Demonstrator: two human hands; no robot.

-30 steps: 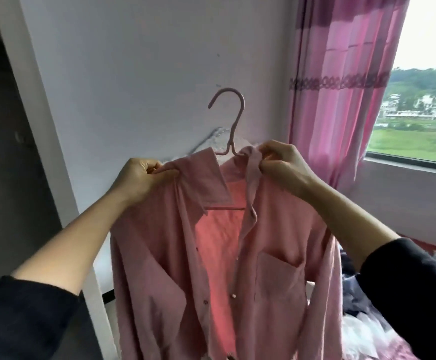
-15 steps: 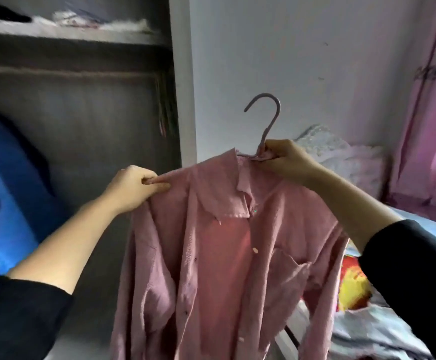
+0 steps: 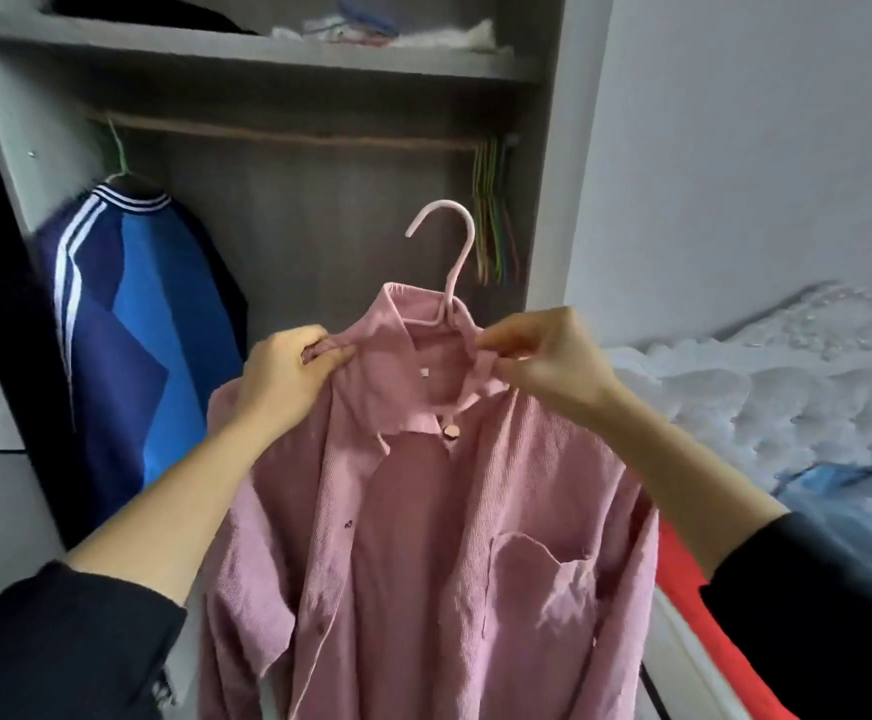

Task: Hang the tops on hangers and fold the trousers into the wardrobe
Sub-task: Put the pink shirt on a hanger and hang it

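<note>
Head view: a pink shirt (image 3: 449, 537) on a pink hanger (image 3: 460, 267) is held up before the open wardrobe (image 3: 548, 200), below its rail (image 3: 293, 135). The left hand (image 3: 288, 379) curls its grip round the shirt's shoulder; the right hand (image 3: 543, 366) pinches the collar beside the hanger's neck. A blue jacket (image 3: 148, 330) hangs at left.

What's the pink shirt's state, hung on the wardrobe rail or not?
Not hung: the pink corduroy shirt is on a pink plastic hanger whose hook is free below the wooden rail.
</note>
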